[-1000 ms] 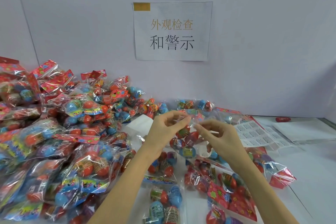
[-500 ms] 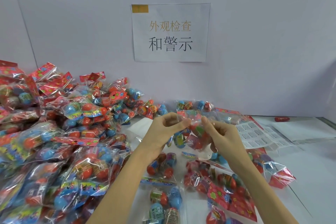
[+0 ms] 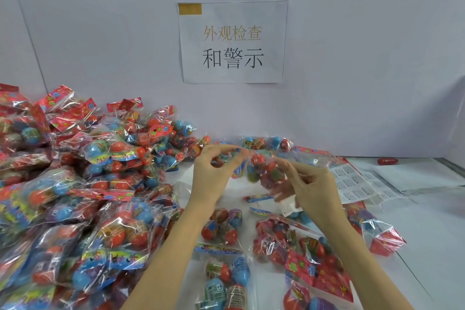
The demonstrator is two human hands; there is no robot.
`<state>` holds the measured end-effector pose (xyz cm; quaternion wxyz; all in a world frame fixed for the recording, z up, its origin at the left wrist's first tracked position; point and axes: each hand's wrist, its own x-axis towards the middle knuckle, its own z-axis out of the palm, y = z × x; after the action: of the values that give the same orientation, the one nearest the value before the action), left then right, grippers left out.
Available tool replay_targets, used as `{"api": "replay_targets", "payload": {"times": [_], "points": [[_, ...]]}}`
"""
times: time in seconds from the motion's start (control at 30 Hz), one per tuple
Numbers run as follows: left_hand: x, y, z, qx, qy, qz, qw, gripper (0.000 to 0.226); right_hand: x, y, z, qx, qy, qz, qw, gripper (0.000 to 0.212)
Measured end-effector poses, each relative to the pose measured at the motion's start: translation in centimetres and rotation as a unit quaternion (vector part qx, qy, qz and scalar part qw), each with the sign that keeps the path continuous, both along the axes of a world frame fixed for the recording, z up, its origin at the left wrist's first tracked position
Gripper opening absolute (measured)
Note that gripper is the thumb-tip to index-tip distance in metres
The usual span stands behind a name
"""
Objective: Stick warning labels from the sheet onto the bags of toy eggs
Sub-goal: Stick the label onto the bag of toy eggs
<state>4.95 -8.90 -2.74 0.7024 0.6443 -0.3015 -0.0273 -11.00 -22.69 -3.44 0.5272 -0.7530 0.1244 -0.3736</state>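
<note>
Lower centre of the frame: several clear bags of toy eggs [image 3: 227,282] lie flat on the white tabletop [image 3: 432,246], red and blue eggs visible through the film. Left half: a large heap of bagged eggs [image 3: 75,184] rises toward the wall. Centre: both forearms reach up from the bottom edge. The left hand [image 3: 214,171] pinches the upper left edge of a held bag [image 3: 261,171] between thumb and fingertips; the right hand [image 3: 312,186] has its fingers curled, its grip pinching the bag's right side. The bag hangs above the tabletop between the two hands, blurred. A small white label [image 3: 289,206] shows just below the right hand; whether the fingers hold it cannot be told. Right of the hands: the label sheet [image 3: 352,184] lies flat on the tabletop. Far right: a lone red egg [image 3: 387,161] by the wall. Upper centre: a paper sign [image 3: 232,41] with printed characters is fixed to the wall.
</note>
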Motion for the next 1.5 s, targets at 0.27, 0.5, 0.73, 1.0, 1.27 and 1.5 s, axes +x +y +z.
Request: {"api": "replay_targets", "payload": {"times": [0.27,0.5,0.73,1.0,1.27,1.5], "points": [[0.2,0.0,0.1,0.009,0.145,-0.099,0.984,0.039,0.3,0.5,-0.1,-0.07,0.013,0.051,0.996,0.025],[0.0,0.2,0.2,-0.045,0.073,-0.186,0.979,0.039,0.4,0.8,0.8,0.125,-0.014,0.039,0.991,0.05],[-0.5,0.0,0.3,-0.06,0.101,-0.175,0.977,0.026,0.1,0.9,1.2,0.232,-0.021,0.059,0.971,0.023],[-0.7,-0.7,-0.8,0.01,-0.19,0.097,0.977,0.032,0.1,1.1,1.0,0.244,-0.028,0.062,0.967,0.025],[-1.0,-0.7,-0.6,0.055,-0.011,-0.12,0.991,0.06,0.5,0.9,0.3,0.06,-0.036,0.08,0.994,0.036],[-0.4,-0.8,-0.3,-0.017,0.173,-0.104,0.979,0.048,0.2,0.3,0.4,0.126,-0.024,0.223,0.966,0.037]]}}
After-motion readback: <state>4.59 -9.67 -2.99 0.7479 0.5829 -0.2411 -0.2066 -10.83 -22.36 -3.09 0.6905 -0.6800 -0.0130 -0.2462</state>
